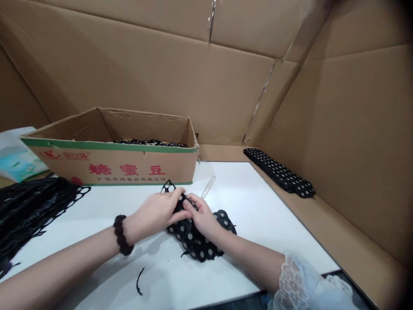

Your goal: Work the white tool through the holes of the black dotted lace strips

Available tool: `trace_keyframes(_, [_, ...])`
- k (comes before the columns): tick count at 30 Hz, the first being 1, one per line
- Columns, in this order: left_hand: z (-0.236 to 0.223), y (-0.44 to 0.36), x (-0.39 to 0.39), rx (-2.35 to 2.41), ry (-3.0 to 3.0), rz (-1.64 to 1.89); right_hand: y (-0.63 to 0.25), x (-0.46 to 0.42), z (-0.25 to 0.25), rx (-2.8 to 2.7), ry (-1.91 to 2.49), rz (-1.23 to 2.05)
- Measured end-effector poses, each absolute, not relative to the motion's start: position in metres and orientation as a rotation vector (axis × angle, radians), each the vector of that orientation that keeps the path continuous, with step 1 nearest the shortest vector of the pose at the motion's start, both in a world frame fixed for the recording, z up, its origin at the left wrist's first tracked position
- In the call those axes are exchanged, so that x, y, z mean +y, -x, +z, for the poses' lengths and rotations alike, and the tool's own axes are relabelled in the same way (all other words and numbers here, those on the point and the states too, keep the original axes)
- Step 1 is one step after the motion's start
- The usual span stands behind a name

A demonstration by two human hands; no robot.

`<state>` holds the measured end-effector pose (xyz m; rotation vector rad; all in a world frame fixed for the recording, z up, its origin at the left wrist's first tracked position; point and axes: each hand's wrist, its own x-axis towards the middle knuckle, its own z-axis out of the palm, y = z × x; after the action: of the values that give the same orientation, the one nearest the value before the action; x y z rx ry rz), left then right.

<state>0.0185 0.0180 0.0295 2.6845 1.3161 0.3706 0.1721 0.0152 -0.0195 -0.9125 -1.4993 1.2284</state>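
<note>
Left hand and right hand are pinching black dotted fabric, handling seemingly unfinished, similar pieces lying inside the box

Left hand: dark brown, round-lobed bracelet just behind, at wrist. Right hand: sheer white lace-edged sleeve well behind.

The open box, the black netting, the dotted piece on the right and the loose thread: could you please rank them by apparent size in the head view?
Open box
Black netting, cut off by the picture's edge
Dotted piece
Loose thread
</note>
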Motion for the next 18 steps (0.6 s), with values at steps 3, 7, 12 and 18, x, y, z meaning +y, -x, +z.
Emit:
trace_keyframes(3, [0.017, -0.020, 0.021, 1.115, -2.412, 0.403, -0.172, 0.014, -0.019, -1.486, 0.876, 1.266])
trace_keyframes(7, [0.023, -0.017, 0.028, 0.910, -2.090, 0.585, -0.173, 0.013, -0.017, -1.466, 0.819, 1.342])
trace_keyframes(12, [0.026, -0.020, 0.033, 0.866, -1.836, 0.680, -0.171, 0.013, -0.012, -1.426, 0.832, 1.360])
trace_keyframes(18, [0.029, -0.024, 0.028, 0.918, -1.563, 0.734, -0.168, 0.011, -0.008, -1.415, 0.870, 1.385])
